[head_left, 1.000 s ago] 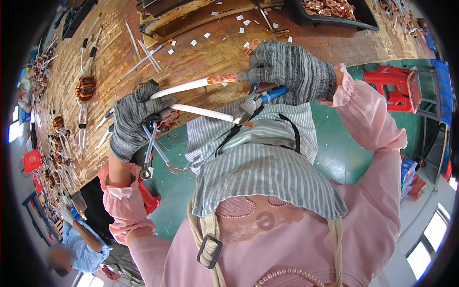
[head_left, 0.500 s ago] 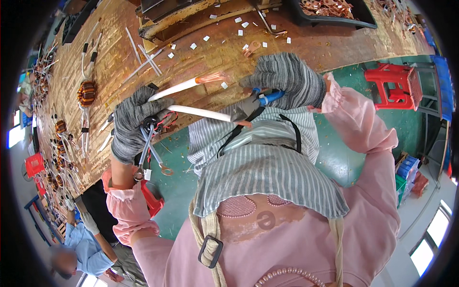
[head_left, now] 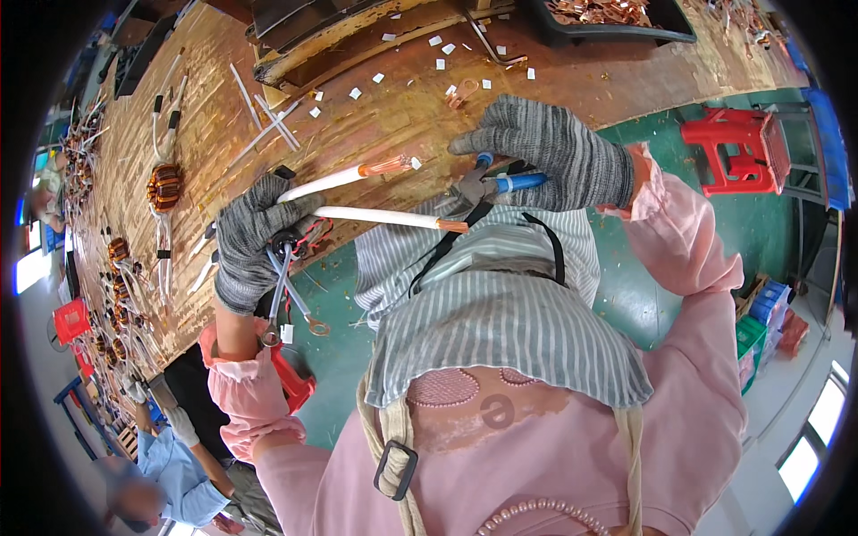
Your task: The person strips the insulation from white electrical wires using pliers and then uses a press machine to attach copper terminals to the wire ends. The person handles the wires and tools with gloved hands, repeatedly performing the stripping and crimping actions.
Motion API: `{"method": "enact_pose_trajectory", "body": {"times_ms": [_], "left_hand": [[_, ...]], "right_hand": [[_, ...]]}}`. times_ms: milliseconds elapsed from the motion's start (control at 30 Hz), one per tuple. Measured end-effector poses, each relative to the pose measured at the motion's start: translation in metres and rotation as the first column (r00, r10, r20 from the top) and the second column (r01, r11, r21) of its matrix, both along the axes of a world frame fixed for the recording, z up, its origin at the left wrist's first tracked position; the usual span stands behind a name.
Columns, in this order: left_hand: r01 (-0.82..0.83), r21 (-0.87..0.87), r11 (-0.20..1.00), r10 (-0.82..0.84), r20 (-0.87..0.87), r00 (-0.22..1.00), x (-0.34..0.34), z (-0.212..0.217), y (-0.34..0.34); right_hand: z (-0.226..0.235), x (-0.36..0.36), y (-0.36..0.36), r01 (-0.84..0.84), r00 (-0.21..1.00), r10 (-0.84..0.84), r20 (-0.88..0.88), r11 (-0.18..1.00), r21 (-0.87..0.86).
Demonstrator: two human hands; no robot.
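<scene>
My left hand (head_left: pixel 248 234), in a grey knitted glove, is closed round a wire assembly. Two white-sleeved leads (head_left: pixel 380 215) stick out of it to the right, both ending in bare copper strands. Below the fist hang grey leads with copper ring terminals (head_left: pixel 316 327) and a twisted red and black wire. My right hand (head_left: pixel 559 156), gloved alike, grips blue-handled cutting pliers (head_left: pixel 500 184). Their jaws sit just right of the lower lead's copper tip, apart from it. The fingers under the handles are partly hidden.
A wooden bench (head_left: pixel 357 116) carries white paper bits, loose white tubes (head_left: pixel 268 125) and a copper lug (head_left: pixel 462 93). Copper-wound ring coils (head_left: pixel 164 188) lie at left. A black tray (head_left: pixel 617 34) holds copper lugs. A red stool (head_left: pixel 737 152) stands right; a co-worker in blue (head_left: pixel 183 478) is lower left.
The pliers have drawn back to the right from the lower lead, whose bare copper end now shows. The left hand still holds the wire assembly.
</scene>
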State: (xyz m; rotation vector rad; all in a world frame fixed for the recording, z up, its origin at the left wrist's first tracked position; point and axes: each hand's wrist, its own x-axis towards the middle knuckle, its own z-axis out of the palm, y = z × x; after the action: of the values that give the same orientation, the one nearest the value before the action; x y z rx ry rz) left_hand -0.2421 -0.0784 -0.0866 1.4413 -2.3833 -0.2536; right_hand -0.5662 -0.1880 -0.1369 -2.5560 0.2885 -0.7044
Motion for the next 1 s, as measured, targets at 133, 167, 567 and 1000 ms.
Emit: {"method": "enact_pose_trajectory", "body": {"times_ms": [133, 167, 567, 1000], "left_hand": [[0.007, 0.006, 1.0, -0.007, -0.018, 1.0, 0.0, 0.001, 0.001], [0.013, 0.004, 1.0, -0.013, -0.021, 1.0, 0.0, 0.0, 0.0], [0.012, -0.005, 1.0, -0.012, -0.09, 0.996, 0.0, -0.003, 0.001], [-0.015, -0.034, 0.999, 0.013, -0.054, 0.998, -0.001, -0.004, 0.001]], "right_hand": [[0.0, 0.003, -0.002, -0.109, 0.992, 0.116, -0.056, 0.987, 0.119], [-0.001, 0.004, -0.003, -0.108, 0.992, 0.112, -0.063, 0.992, 0.072], [-0.008, 0.006, -0.003, -0.148, 0.981, 0.149, -0.125, 0.989, 0.014], [-0.013, 0.012, 0.0, -0.088, 0.99, 0.092, -0.103, 0.995, 0.051]]}}
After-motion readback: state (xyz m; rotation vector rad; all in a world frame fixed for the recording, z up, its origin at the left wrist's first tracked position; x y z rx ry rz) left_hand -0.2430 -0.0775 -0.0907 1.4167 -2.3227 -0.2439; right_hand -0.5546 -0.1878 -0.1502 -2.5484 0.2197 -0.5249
